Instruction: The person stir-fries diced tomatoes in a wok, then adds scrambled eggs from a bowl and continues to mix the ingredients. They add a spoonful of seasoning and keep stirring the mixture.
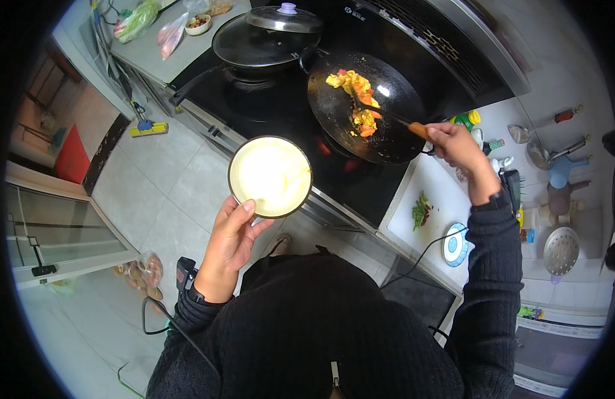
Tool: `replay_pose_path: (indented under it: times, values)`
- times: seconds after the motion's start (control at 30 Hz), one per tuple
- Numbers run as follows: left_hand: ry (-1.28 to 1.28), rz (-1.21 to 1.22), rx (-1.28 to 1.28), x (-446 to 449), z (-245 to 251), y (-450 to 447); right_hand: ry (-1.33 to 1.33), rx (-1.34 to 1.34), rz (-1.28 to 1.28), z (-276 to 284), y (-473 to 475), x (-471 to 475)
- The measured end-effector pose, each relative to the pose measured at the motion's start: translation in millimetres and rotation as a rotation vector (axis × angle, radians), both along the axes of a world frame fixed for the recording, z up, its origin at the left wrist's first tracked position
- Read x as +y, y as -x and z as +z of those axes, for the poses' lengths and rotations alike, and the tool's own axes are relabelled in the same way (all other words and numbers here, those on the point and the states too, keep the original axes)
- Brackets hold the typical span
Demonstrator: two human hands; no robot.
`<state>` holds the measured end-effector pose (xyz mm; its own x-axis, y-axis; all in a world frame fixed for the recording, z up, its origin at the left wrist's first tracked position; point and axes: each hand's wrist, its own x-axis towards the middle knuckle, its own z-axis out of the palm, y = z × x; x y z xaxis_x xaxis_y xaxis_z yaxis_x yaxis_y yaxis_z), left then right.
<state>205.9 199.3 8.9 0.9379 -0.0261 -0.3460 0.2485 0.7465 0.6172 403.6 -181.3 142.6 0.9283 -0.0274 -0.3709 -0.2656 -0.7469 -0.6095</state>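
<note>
My left hand (236, 227) grips the dark rim of a pale bowl (270, 177), thumb over the edge. Glare whitens the bowl's inside, and a few yellow traces show near its right wall. In my right hand (457, 147) is the wooden handle of a spatula (418, 130), whose dark blade lies among the food. Scrambled egg with tomato pieces (355, 87) sits in a black wok (397, 99) on the cooktop (277, 114). The bowl is held in front of the cooktop's edge, apart from the wok.
A lidded pan (257, 42) stands left of the wok, its long handle reaching over the counter edge. On the right, a white cutting board (437, 184) bears chopped greens (421, 210), near a blue-patterned dish (455, 244). A cable runs beside my right arm. Ladles hang from the wall.
</note>
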Motion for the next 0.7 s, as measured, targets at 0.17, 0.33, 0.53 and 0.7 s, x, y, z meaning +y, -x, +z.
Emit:
replay_pose_path:
  times: [0.17, 0.33, 0.53, 0.7]
  values:
    - [-0.011, 0.033, 0.038, -1.7, -2.3, -1.6, -0.081, -0.050, -0.091, 2.2, -9.5, -9.3]
    - [0.005, -0.022, -0.008, -4.9, -3.9, -4.4, 0.455, -0.281, 0.395, -32.9, -16.3, 11.9]
    - [-0.029, 0.010, 0.050, -12.4, -1.4, -7.6, 0.811, -0.393, 0.562, -21.9, -15.8, 35.5]
    - [-0.013, -0.025, -0.006, -10.7, -2.1, -4.5, 0.812, -0.284, 0.471, 17.9, -5.3, 28.9]
